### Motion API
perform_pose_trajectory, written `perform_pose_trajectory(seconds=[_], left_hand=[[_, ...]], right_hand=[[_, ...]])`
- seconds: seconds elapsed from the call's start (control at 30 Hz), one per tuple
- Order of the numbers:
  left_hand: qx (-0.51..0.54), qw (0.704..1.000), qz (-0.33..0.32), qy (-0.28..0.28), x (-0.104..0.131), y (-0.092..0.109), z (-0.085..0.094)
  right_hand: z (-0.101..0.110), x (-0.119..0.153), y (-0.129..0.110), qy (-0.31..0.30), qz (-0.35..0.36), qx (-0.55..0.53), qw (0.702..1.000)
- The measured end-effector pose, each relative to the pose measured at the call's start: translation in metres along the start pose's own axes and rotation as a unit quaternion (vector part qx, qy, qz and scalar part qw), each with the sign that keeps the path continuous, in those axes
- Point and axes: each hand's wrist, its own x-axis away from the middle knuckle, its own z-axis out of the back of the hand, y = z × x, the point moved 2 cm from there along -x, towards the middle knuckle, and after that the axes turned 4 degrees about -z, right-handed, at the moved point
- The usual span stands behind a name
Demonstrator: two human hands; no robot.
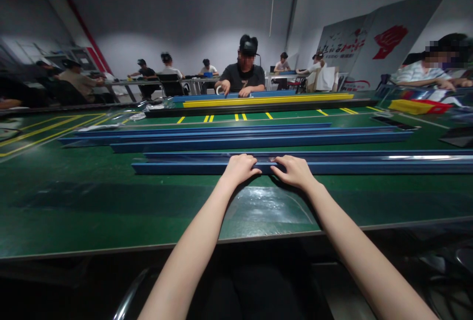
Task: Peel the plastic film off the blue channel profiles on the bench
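A long blue U-shaped channel (192, 168) lies lengthwise across the green table just in front of me. My left hand (241, 168) grips its near wall, with the thumb along the outer face and the fingers bent over the top edge. A short way to the right, my right hand (293, 170) holds the same wall in a like manner. Both thumbs point toward each other. The fingertips inside the channel are hidden. Something clear and shiny, like plastic film (421, 157), shows in the channel to the right.
More blue channels (258, 140) lie behind mine. Farther off are a black strip (266, 109) and a yellow strip (266, 101), with a person (244, 74) working opposite. Clear plastic sheeting (273, 207) covers the table's near side. A yellow and red tray (419, 107) stands at right.
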Motion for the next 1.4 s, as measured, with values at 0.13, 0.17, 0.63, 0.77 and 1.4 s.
perform_pose_trajectory(seconds=[0.13, 0.17, 0.63, 0.77, 1.4], left_hand=[[-0.002, 1.0, -0.002, 0.004, -0.0008, -0.0006, -0.0011], [-0.003, 1.0, -0.003, 0.004, -0.0009, -0.0006, -0.0014], [0.002, 1.0, 0.017, -0.018, -0.0017, -0.0019, -0.0023], [0.006, 0.999, 0.035, -0.018, -0.0013, -0.0022, -0.0012], [0.032, 0.997, 0.07, -0.015, -0.0028, -0.0068, -0.0048]], right_hand=[[0.0012, -0.0003, -0.0004, 0.0, -0.005, 0.007, 1.0], [0.0014, -0.0005, -0.0005, -0.002, -0.006, 0.009, 1.0], [0.0014, -0.0013, 0.0011, -0.014, -0.008, 0.009, 1.0], [0.0011, -0.0011, 0.0014, -0.017, -0.008, 0.001, 1.0], [-0.0019, -0.002, 0.0042, -0.008, -0.023, -0.037, 0.999]])
